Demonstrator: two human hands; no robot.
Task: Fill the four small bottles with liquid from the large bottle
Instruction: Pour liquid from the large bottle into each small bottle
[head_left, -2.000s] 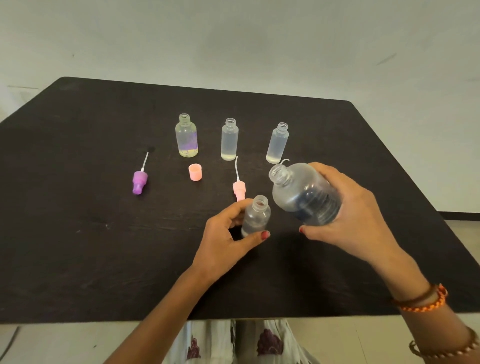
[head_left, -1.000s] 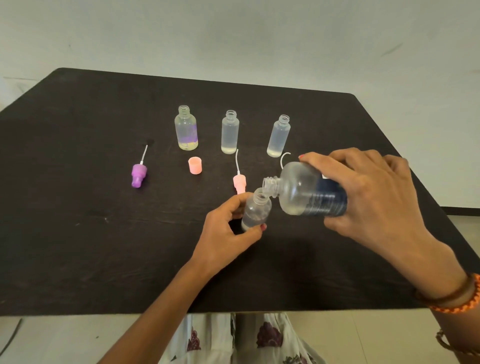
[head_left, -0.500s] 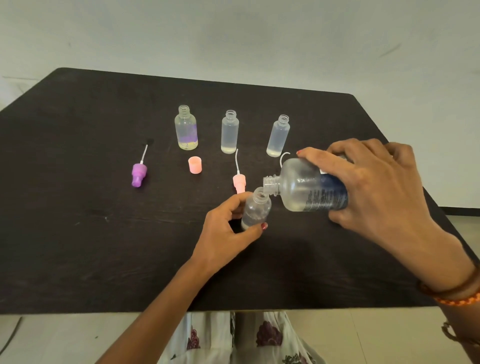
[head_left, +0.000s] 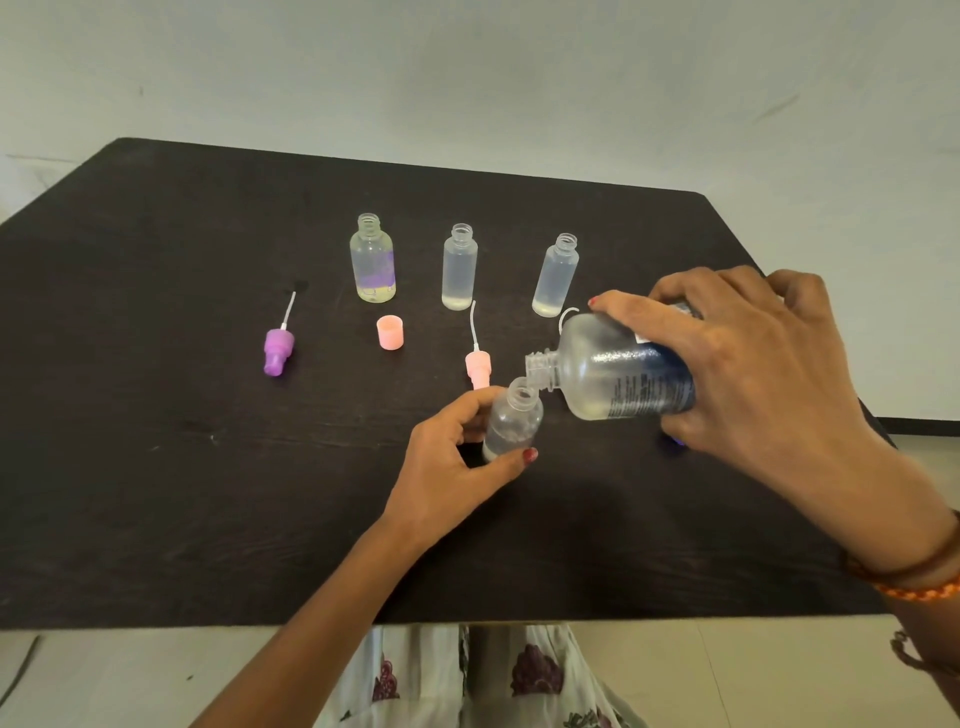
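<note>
1. Head view, starting left of the pink cap (head_left: 390, 332) that stands near the middle of the dark table (head_left: 156, 441): a purple sprayer top (head_left: 278, 352) lies on its side, well apart from the cap.
2. Behind the cap stand three small open bottles: one with a purple patch (head_left: 372, 260), a middle one (head_left: 460, 267), and a right one (head_left: 557, 276) (each with a little pale liquid at the bottom).
3. Right of the cap lies a pink sprayer top (head_left: 478, 366), its thin tube pointing away.
4. Nearer and right of the cap, the left hand (head_left: 452, 467) curls narrowly round a fourth small bottle (head_left: 513, 423) that stands on the table, thumb in front.
5. Further right, the right hand (head_left: 753, 364) grips the large bottle (head_left: 618, 371) from above, tipped nearly level, its open mouth touching or just over the small bottle's neck; clear liquid pools along its lower side.
6. Beyond the table is a plain pale wall (head_left: 467, 78).
</note>
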